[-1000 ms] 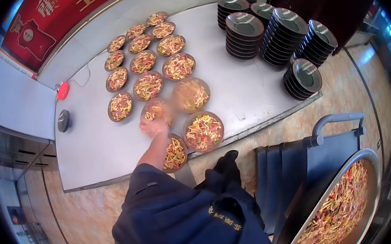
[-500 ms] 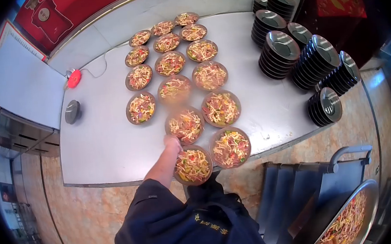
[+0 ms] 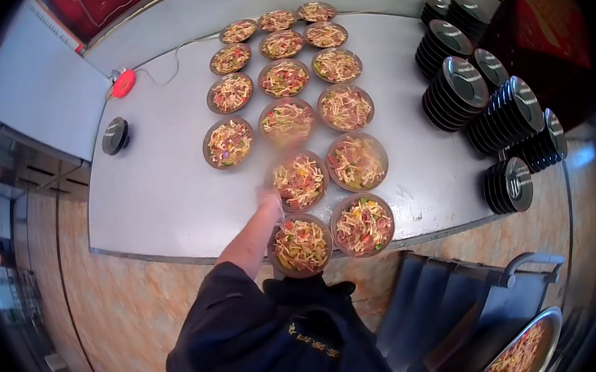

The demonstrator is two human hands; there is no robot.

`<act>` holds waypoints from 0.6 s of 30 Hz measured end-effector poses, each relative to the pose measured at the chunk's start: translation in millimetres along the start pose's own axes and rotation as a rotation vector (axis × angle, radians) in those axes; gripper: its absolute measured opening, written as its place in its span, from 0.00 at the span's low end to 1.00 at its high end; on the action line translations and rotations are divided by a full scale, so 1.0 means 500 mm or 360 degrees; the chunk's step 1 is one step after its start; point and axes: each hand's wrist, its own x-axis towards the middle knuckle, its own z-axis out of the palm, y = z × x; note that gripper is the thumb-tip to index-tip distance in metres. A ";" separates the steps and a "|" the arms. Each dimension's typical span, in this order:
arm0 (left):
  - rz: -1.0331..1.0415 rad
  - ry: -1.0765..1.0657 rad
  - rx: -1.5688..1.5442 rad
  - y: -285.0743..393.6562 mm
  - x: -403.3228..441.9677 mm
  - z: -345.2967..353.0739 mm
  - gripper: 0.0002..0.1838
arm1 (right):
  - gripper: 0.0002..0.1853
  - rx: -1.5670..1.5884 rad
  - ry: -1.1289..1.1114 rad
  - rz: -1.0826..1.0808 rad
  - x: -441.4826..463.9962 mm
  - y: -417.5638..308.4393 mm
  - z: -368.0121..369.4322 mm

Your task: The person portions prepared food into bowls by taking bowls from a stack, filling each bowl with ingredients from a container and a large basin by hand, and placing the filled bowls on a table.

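Observation:
Several dark bowls filled with shredded mixed food stand in three columns on the grey table (image 3: 173, 218). My left hand (image 3: 269, 204) is at the left rim of a filled bowl (image 3: 299, 181) in the middle column, just above the nearest bowl (image 3: 300, 246) of that column. It is blurred, and its fingers are hard to make out. To the right stands another filled bowl (image 3: 362, 226) near the front edge. A large metal basin (image 3: 553, 327) of the same food is at the lower right. My right hand does not show.
Stacks of empty dark bowls (image 3: 454, 94) stand on the table's right side. A small dark bowl (image 3: 116, 136) and a red object (image 3: 123, 83) with a cable are at the left. A cart with a grey handle (image 3: 531, 259) stands below the table's right edge.
The view has shifted, so the table's contents sit differently in the frame. My left hand has moved from over a middle-column bowl to its left rim. My right hand, partly visible in the basin earlier, is out of sight.

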 end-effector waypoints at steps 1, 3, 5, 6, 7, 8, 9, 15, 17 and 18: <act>0.0268 0.0198 0.0108 0.057 -0.035 -0.038 0.15 | 0.14 -0.0016 0.0099 -0.0050 0.013 0.012 0.012; 0.0861 0.0467 0.0501 0.198 -0.106 -0.130 0.21 | 0.14 -0.0164 0.0293 -0.0315 0.055 0.009 0.025; 0.1165 0.0290 0.0348 0.348 -0.122 -0.192 0.20 | 0.14 -0.0322 0.0490 -0.0529 0.073 -0.061 0.014; 0.1294 0.0198 0.0288 0.420 -0.116 -0.212 0.20 | 0.14 -0.0195 0.0317 -0.0359 0.080 -0.149 -0.021; 0.1377 0.0121 0.0266 0.477 -0.085 -0.206 0.18 | 0.15 -0.0068 0.0145 -0.0187 0.074 -0.212 -0.042; 0.1400 0.0120 0.0253 0.523 -0.018 -0.173 0.18 | 0.16 0.0131 0.0326 -0.0500 0.071 -0.226 -0.023; 0.1164 -0.0073 0.0065 0.561 0.058 -0.130 0.17 | 0.14 0.0043 0.0215 -0.0227 0.052 -0.284 -0.028; 0.1535 -0.0254 0.0680 0.656 0.259 -0.037 0.15 | 0.12 0.0081 0.0014 -0.0166 -0.018 -0.465 0.110; 0.1116 -0.0468 -0.0107 0.629 0.165 -0.069 0.16 | 0.13 -0.0085 -0.0174 -0.0227 -0.029 -0.500 0.126; 0.1394 -0.0456 -0.0174 0.579 0.148 -0.086 0.18 | 0.14 -0.0106 -0.0268 -0.0197 -0.035 -0.514 0.130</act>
